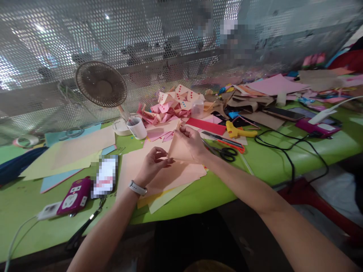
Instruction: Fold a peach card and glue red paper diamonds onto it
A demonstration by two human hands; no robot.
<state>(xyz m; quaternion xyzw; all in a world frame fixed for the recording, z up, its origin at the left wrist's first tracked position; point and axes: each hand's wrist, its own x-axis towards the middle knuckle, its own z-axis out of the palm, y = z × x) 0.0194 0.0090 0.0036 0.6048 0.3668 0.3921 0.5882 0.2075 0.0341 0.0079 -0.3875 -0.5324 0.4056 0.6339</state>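
Observation:
A folded peach paper piece (181, 150) is held up between my two hands, above a stack of peach sheets (133, 164). My left hand (154, 162), with a white band at the wrist, pinches its lower left corner with thumb and fingers. My right hand (193, 141) grips its upper edge, fingers curled round the top. Yellow sheets (167, 198) stick out under the stack. Just right of my right hand lie black-handled scissors (228, 153) and a cutter knife (224, 140).
A fan (101, 84) and a white cup (137, 128) stand behind. Left are a phone (105, 175) and a purple power bank (75, 196). A yellow glue gun (241, 131) and black cable (283, 149) lie right. Folded pink pieces (172, 102) are heaped behind.

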